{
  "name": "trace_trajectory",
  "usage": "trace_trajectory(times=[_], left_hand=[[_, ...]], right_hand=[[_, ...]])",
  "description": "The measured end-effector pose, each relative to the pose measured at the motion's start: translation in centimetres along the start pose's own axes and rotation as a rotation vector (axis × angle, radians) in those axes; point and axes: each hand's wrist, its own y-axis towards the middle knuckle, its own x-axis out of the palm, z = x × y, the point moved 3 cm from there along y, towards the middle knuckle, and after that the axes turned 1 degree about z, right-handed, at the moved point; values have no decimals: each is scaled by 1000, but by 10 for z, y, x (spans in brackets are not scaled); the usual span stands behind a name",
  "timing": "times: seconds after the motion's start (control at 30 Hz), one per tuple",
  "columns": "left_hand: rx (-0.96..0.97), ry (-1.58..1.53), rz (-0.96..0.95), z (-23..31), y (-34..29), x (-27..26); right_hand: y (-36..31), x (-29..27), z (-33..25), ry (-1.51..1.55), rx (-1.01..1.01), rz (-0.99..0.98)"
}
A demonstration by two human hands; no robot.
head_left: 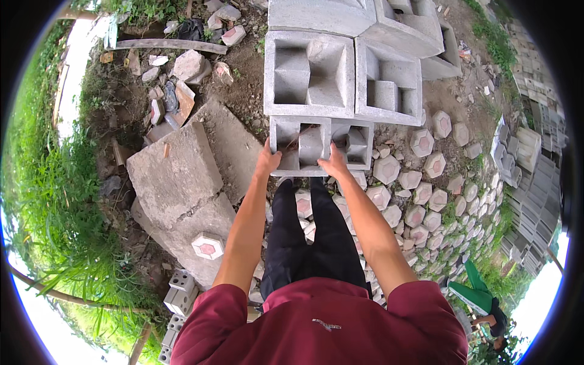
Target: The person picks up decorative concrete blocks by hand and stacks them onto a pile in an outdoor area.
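A grey concrete breeze block (312, 145) with stepped hollows is gripped at its two sides, in front of my legs. My left hand (268, 159) is closed round its left side, the thumb over the rim. On its right side my right hand (333, 162) has its thumb over the near right edge. Another breeze block (368, 145) of the same kind sits against it on the right. Just beyond stand larger-looking blocks of the same kind, a left one (348, 73) and a right one (413, 85). Whether the held block rests on anything is hidden.
Hexagonal pavers (422, 142) cover the ground to the right and under my feet. A broken concrete slab (173, 164) lies left, with one loose paver (207, 246) on it. Rubble and a wooden plank (173, 45) lie far left. Another person (486, 316) is at the lower right.
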Motion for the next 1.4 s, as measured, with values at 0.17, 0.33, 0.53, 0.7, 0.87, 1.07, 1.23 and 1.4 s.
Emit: trace_trajectory(times=[0.17, 0.33, 0.53, 0.7, 0.87, 1.07, 1.23, 1.4], left_hand=[[188, -30, -122, 12, -33, -23], [251, 136, -219, 68, -102, -31], [339, 237, -471, 168, -187, -26], [552, 182, -796, 245, -270, -2], [651, 645, -974, 260, -308, 74], [629, 558, -1387, 266, -372, 147], [469, 604, -1457, 261, -429, 216], [103, 291, -1533, 202, -431, 332]], right_hand=[[-42, -15, -14, 78, -50, 19], [-157, -66, -24, 226, -87, 192], [-302, -123, -23, 382, 118, 440], [-431, -131, -28, 816, 100, 775], [-496, -99, 10, 1280, 81, 1051], [-537, -43, 54, 1480, 242, 1329], [-575, -42, 103, 1796, 309, 1370], [-591, -52, 205, 1851, 366, 1361]])
